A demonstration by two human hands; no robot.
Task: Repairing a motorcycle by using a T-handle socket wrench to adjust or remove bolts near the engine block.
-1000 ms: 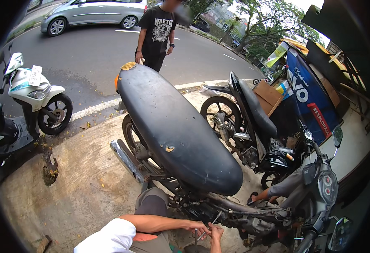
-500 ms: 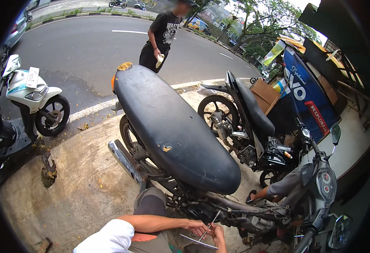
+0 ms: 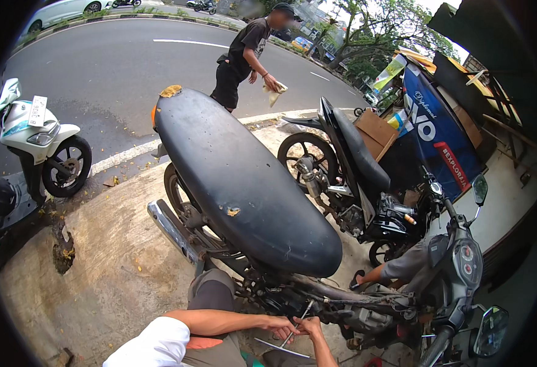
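In front of me, my left hand (image 3: 279, 326) and my right hand (image 3: 309, 326) meet low in the picture, fingers closed round the shaft of a metal T-handle wrench (image 3: 290, 336). Its long crossbar lies toward me, below my hands. The shaft's other end points at the dark engine area of a motorcycle (image 3: 360, 312); whether it touches a part there I cannot tell. Above my hands stretches the motorcycle's long black seat (image 3: 244, 177), with torn spots showing yellow foam. A chrome exhaust muffler (image 3: 169, 229) sticks out at the left.
A second motorcycle (image 3: 357, 156) stands beyond, with a cardboard box (image 3: 375, 136) behind it. A white scooter (image 3: 48, 137) is parked at the left. A person (image 3: 244, 58) holds a pale cloth (image 3: 274, 95) by the kerb. Another person's leg (image 3: 397, 269) shows behind the handlebar (image 3: 458, 306).
The person by the kerb has leaned over to the right, swinging the cloth out. My hands stay on the wrench, its tilt little changed. The whole view has shifted slightly.
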